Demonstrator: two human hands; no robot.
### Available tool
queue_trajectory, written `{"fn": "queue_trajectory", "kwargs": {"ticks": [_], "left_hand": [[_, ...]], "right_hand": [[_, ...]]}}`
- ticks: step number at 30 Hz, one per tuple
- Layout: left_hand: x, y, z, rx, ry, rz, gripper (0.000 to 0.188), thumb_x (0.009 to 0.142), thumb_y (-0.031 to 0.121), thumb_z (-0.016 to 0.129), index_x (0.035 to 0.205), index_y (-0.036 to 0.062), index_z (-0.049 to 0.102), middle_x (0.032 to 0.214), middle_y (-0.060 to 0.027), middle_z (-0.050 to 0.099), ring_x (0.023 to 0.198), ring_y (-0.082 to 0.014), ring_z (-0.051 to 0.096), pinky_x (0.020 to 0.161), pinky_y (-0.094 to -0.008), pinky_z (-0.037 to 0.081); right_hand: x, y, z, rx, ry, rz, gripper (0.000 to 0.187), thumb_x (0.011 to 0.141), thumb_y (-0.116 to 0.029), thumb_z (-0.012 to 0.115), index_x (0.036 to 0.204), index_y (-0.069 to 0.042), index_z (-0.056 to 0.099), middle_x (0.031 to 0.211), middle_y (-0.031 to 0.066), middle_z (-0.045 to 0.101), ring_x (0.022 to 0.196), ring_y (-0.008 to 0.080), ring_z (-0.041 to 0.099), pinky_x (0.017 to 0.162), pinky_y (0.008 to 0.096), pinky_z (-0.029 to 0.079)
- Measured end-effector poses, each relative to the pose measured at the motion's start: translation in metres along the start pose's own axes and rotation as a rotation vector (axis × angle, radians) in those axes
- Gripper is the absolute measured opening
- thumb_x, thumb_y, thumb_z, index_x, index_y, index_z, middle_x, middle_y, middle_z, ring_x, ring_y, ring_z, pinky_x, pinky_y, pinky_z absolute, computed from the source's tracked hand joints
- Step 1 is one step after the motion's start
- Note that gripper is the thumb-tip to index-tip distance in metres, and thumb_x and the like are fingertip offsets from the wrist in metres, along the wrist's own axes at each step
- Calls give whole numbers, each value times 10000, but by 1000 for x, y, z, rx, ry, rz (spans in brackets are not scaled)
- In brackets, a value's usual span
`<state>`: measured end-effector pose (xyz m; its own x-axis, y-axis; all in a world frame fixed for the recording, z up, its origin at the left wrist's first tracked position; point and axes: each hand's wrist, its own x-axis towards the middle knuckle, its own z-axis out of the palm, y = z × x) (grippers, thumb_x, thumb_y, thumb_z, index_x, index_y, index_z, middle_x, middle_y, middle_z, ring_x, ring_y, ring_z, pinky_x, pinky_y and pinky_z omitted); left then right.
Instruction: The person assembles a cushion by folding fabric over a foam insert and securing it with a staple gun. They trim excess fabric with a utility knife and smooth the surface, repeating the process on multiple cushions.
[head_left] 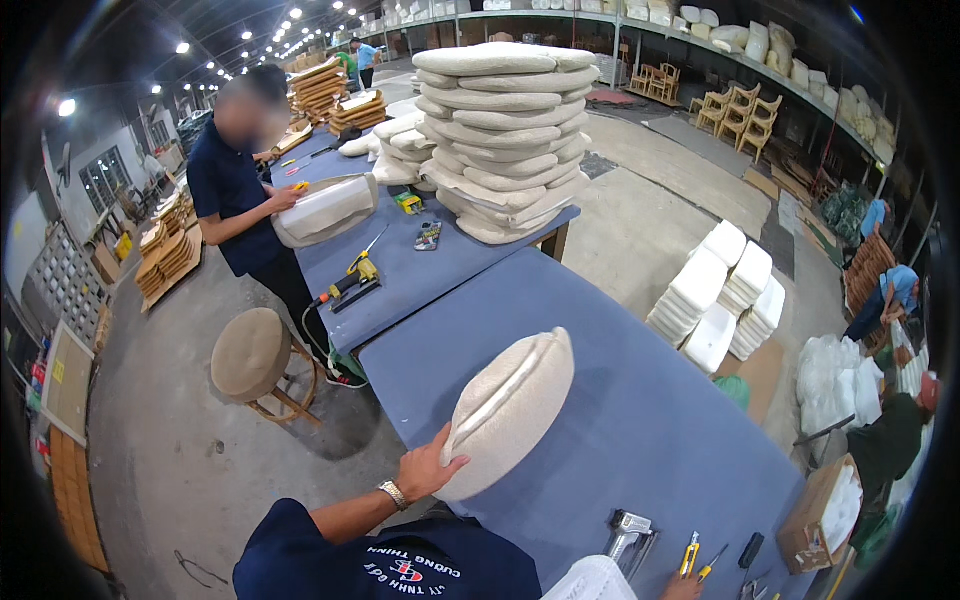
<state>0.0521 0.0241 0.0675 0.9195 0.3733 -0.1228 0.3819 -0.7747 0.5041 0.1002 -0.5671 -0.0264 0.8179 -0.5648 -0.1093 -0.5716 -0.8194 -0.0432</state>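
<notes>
My left hand [428, 468] grips the near end of a beige upholstered seat cushion [515, 420], thumb on top. The cushion is tilted up on the blue-covered table [640, 400], with a pale folded seam along its upper side. At the lower edge, my right hand [684, 587] is partly cut off by the frame, its fingers at the near end of a yellow utility knife [690, 553]. Beside the knife lie a staple gun [630, 535], a yellow-handled screwdriver [712, 563] and a black-handled tool [751, 550]. A white item [590, 580] shows near my body.
A tall stack of beige cushions [505, 140] stands at the table's far end. Nearby are scissors [366, 250], a pneumatic stapler [352, 285] and a phone [428, 236]. A co-worker [240, 180] handles another cushion at left, behind a round stool [255, 355]. An open carton [820, 520] sits right.
</notes>
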Motion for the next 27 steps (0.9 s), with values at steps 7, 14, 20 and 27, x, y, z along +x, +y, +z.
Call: {"fn": "queue_trajectory", "kwargs": {"ticks": [7, 14, 20, 27], "left_hand": [[-34, 39, 31, -33, -167, 84, 849, 968, 609, 574, 1574, 68, 331, 779, -243, 713, 727, -475, 703, 706, -577, 560], [-23, 73, 37, -140, -53, 253, 812, 937, 398, 673, 1561, 27, 309, 1235, -267, 659, 972, -470, 687, 778, -549, 569], [-25, 80, 32, -158, -132, 282, 800, 946, 396, 660, 1562, 22, 311, 1228, -265, 665, 973, -464, 690, 786, -550, 568], [-23, 71, 31, -130, -99, 286, 821, 949, 438, 666, 1577, 39, 320, 1142, -269, 694, 952, -452, 700, 797, -521, 563]], "right_hand": [[20, 5, 11, 61, -61, -11, 580, 937, -335, 721, 1428, -102, 519, 1390, 211, 577, 1220, 396, 602, 987, 495, 521], [30, 34, 17, 108, -72, -19, 570, 901, -316, 748, 1370, -63, 545, 1349, 226, 592, 1207, 415, 596, 993, 504, 506], [26, 43, 28, 153, -81, -7, 563, 870, -299, 772, 1320, -30, 567, 1313, 238, 605, 1197, 430, 590, 998, 512, 492], [25, 32, 68, 265, -23, -29, 555, 834, -280, 800, 1261, 8, 593, 1271, 252, 620, 1185, 449, 584, 1004, 521, 477]]}}
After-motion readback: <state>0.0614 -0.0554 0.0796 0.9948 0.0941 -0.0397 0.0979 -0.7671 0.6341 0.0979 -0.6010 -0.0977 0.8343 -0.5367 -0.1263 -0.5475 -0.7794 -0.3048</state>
